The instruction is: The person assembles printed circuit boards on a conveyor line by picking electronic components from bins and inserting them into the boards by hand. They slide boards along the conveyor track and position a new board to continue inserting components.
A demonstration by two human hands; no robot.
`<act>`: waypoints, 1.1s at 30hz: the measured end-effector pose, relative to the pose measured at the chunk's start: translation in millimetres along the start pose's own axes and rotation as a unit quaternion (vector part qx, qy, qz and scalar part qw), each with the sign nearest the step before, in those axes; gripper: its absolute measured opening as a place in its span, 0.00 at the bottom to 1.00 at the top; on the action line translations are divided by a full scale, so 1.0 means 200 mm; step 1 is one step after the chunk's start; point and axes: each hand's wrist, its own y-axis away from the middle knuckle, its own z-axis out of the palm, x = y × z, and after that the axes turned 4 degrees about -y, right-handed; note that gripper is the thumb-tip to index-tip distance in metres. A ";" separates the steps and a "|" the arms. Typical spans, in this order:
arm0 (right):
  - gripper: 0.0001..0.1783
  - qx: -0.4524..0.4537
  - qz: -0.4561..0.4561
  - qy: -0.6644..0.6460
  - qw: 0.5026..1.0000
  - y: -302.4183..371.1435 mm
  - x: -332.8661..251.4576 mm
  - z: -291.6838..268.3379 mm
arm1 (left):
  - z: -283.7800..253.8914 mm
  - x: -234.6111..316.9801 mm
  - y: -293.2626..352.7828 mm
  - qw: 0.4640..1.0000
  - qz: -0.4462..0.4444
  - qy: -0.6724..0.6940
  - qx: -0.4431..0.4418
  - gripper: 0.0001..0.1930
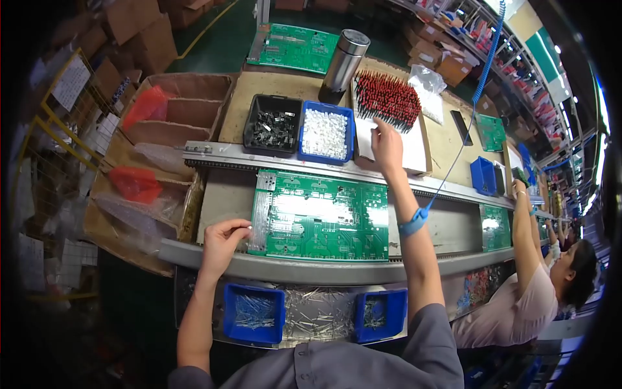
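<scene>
A large green circuit board (324,217) lies on the conveyor rails before me. By its left edge, my left hand (223,245) is closed in a pinch on a small white part (249,228). My right hand (387,148) is stretched over the rail to the front edge of a cardboard tray (420,155) lined with white paper. Its fingers are curled together beside the nearest of many red parts with black leads (389,97); what they hold, if anything, cannot be made out. A blue strap with a coiled cord (414,222) circles my right wrist.
Beyond the rail stand a black bin of dark parts (272,126), a blue bin of white connectors (325,134) and a steel flask (345,65). Blue bins of metal pins (254,314) sit below the near rail. Cardboard compartments (162,175) flank the left. A co-worker (512,292) works at right.
</scene>
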 end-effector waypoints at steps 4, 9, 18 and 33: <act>0.19 -0.047 0.030 0.112 0.992 -0.08 0.09 0.06 | -0.01 -0.02 0.01 1.000 -0.004 -0.011 0.015 0.06; 0.13 -0.045 -0.025 0.153 0.987 -0.11 0.16 0.11 | 0.03 -0.01 -0.02 0.990 0.079 -0.114 0.014 0.06; 0.02 -0.048 -0.028 0.210 0.976 -0.12 0.16 0.15 | 0.16 0.05 -0.07 0.913 0.246 -0.325 0.006 0.05; 0.05 0.018 0.105 -0.158 0.982 0.18 0.07 -0.21 | 0.22 0.01 -0.15 0.829 0.333 -0.450 0.000 0.07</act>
